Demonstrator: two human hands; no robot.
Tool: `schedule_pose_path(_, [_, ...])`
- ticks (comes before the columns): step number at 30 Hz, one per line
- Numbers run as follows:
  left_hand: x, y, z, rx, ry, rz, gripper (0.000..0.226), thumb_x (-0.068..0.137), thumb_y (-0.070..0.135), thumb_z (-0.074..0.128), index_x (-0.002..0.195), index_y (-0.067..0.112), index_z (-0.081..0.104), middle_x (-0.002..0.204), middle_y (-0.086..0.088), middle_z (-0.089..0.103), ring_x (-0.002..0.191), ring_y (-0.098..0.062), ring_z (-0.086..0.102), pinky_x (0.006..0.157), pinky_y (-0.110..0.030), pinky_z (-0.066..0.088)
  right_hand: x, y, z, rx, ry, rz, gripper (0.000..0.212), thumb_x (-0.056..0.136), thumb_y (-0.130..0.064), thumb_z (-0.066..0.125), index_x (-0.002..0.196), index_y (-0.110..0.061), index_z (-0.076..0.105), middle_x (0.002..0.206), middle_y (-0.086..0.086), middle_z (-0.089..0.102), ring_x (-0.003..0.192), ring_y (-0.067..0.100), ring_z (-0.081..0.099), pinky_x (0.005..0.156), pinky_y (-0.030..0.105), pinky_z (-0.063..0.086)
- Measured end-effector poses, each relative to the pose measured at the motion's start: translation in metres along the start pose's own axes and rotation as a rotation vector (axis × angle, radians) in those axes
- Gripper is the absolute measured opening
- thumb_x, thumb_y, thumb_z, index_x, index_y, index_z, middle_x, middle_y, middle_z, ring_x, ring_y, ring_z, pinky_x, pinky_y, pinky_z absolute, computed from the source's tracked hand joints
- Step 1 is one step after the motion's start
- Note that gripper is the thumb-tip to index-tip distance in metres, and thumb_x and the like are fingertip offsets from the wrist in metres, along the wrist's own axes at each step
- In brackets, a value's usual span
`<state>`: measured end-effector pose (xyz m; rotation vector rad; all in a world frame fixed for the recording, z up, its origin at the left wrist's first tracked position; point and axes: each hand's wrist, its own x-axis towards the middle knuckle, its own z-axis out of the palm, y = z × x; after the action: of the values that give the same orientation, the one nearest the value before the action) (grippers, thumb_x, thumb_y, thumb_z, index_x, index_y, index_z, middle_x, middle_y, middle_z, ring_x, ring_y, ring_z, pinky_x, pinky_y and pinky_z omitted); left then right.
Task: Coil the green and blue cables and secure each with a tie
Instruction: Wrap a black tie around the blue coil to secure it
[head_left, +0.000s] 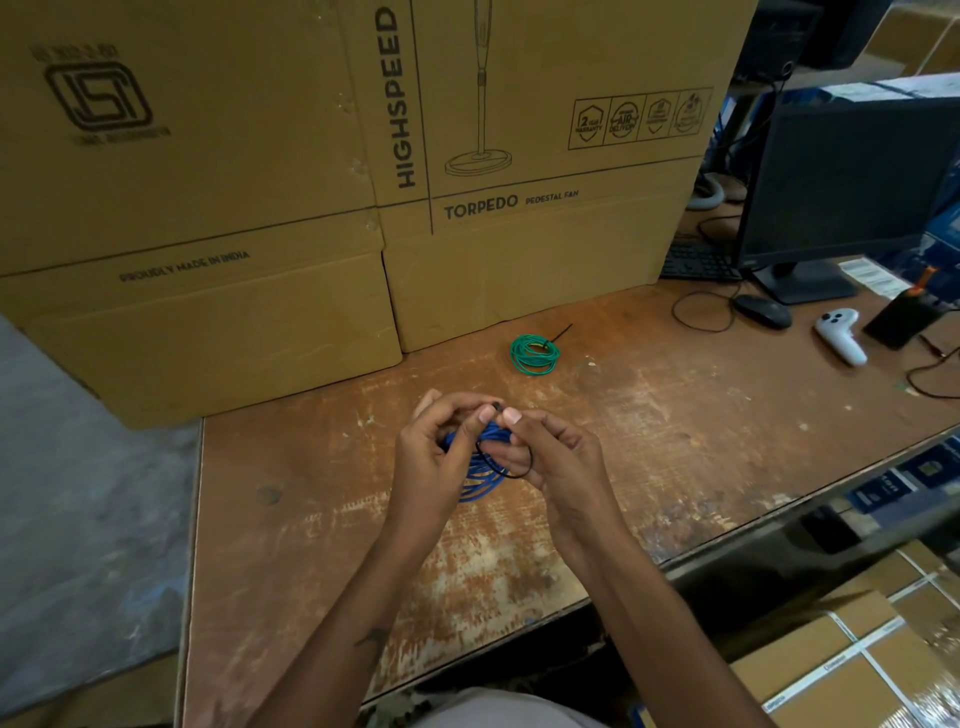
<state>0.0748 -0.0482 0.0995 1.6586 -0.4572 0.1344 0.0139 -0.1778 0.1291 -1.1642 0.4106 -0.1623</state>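
Note:
A coiled green cable (535, 354) lies on the worn wooden table (322, 499), bound by a black tie whose tail sticks out to the upper right. Closer to me, a coiled blue cable (480, 470) is held above the table between both hands. My left hand (441, 457) grips the coil from the left. My right hand (553, 460) holds it from the right. A thin black tie (511, 465) loops around the blue coil, and both thumbs and forefingers pinch its head at the top. Much of the coil is hidden by my fingers.
Large cardboard fan boxes (291, 208) stand along the back of the table. At the right are a monitor (841, 192), keyboard (696, 262), mouse (761, 310), white controller (839, 335) and a black device (904, 317). The table's edges run at left and front right.

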Motion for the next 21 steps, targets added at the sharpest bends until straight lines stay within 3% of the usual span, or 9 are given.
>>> schedule_pose_path(3, [-0.0013,0.0006,0.0005,-0.003,-0.003,0.009,0.012,0.102,0.021,0.067,0.103,0.023,0.078,0.094,0.017,0.072,0.096,-0.022,0.066,0.086,-0.05,0.054,-0.0002,0.0007,0.0004,0.009,0.004,0.008,0.014,0.094,-0.018,0.074,0.095,-0.006,0.079,0.1,0.023,0.079,0.083,0.024,0.079,0.085,0.033,0.064])
schedule_pose_path(7, [-0.0035,-0.0017,-0.0006,-0.001,0.005,0.01,0.012,0.101,0.024,0.067,0.104,0.022,0.078,0.094,0.012,0.072,0.098,-0.028,0.066,0.083,-0.051,0.055,0.0001,0.0033,-0.0003,-0.004,0.014,0.019,0.016,0.094,-0.02,0.075,0.099,-0.006,0.079,0.098,0.025,0.079,0.083,0.025,0.079,0.084,0.034,0.063])
schedule_pose_path(11, [-0.0038,-0.0033,-0.0021,0.034,-0.025,0.025,0.012,0.102,0.023,0.067,0.106,0.022,0.079,0.092,-0.005,0.072,0.093,-0.024,0.063,0.08,-0.047,0.053,-0.0014,0.0038,-0.0005,-0.009,0.016,0.019,0.021,0.094,-0.022,0.074,0.102,-0.003,0.079,0.1,0.028,0.077,0.085,0.028,0.078,0.089,0.041,0.063])
schedule_pose_path(13, [-0.0025,-0.0033,-0.0041,0.041,-0.042,0.026,0.012,0.102,0.022,0.067,0.107,0.023,0.078,0.093,-0.009,0.068,0.091,-0.026,0.064,0.078,-0.047,0.054,-0.0037,0.0008,0.0004,-0.006,0.013,0.027,0.013,0.094,-0.022,0.074,0.09,-0.011,0.081,0.097,0.026,0.078,0.084,0.028,0.078,0.086,0.039,0.063])
schedule_pose_path(16, [-0.0026,0.0007,-0.0062,0.037,-0.058,0.025,0.012,0.102,0.02,0.068,0.106,0.023,0.078,0.092,0.001,0.066,0.089,-0.02,0.064,0.077,-0.033,0.055,-0.0058,-0.0021,-0.0005,0.001,0.004,0.033,0.018,0.093,-0.02,0.075,0.075,-0.02,0.078,0.09,0.021,0.079,0.08,0.025,0.079,0.081,0.035,0.063])
schedule_pose_path(18, [-0.0028,0.0036,-0.005,0.05,-0.038,0.031,0.011,0.101,0.018,0.069,0.104,0.022,0.079,0.09,0.001,0.065,0.088,-0.018,0.061,0.076,-0.024,0.05,-0.0058,-0.0031,-0.0013,0.014,0.003,0.043,0.01,0.091,-0.02,0.076,0.086,-0.011,0.079,0.09,0.021,0.079,0.08,0.024,0.079,0.081,0.034,0.063])
schedule_pose_path(21, [-0.0035,0.0047,-0.0023,0.03,-0.012,0.013,0.011,0.1,0.017,0.07,0.104,0.021,0.079,0.089,0.009,0.066,0.09,-0.02,0.064,0.077,-0.022,0.049,-0.0052,-0.0028,-0.0011,0.021,0.007,0.046,0.015,0.092,-0.016,0.075,0.095,-0.001,0.076,0.086,0.02,0.078,0.076,0.022,0.079,0.082,0.033,0.064])
